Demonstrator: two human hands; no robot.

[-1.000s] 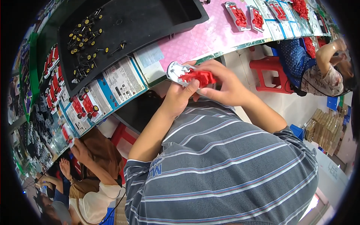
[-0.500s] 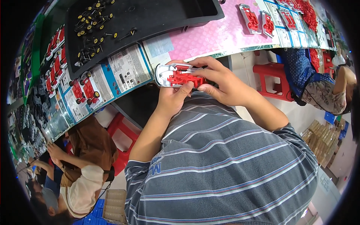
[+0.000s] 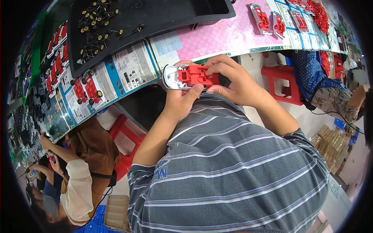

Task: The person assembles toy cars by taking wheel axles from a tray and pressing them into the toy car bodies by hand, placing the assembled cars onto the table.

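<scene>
In front of my body, just off the table edge, both hands hold a toy car, its underside facing up. It has a white shell (image 3: pixel 171 77) with a red chassis piece (image 3: pixel 194 73) lying in it. My left hand (image 3: pixel 181 101) grips the shell's near side, thumb pressed on the edge and the other fingers hidden beneath. At the car's right end, my right hand (image 3: pixel 237 81) has its thumb and bent fingers closed on the red chassis piece. That end is partly covered by these fingers.
A black tray (image 3: pixel 163 23) with several yellow-hubbed wheel axles (image 3: pixel 93 17) stands on the table. Wheeled toy cars (image 3: pixel 92 90) lie to the left, wheelless ones (image 3: pixel 261 19) on a pink mat (image 3: pixel 221 37). Co-workers sit on both sides, near red stools (image 3: pixel 279 83).
The red chassis piece, earlier askew under my spread right fingers, now lies flatter in the shell. My right fingers have drawn back to its right end. The left co-worker's arms have moved.
</scene>
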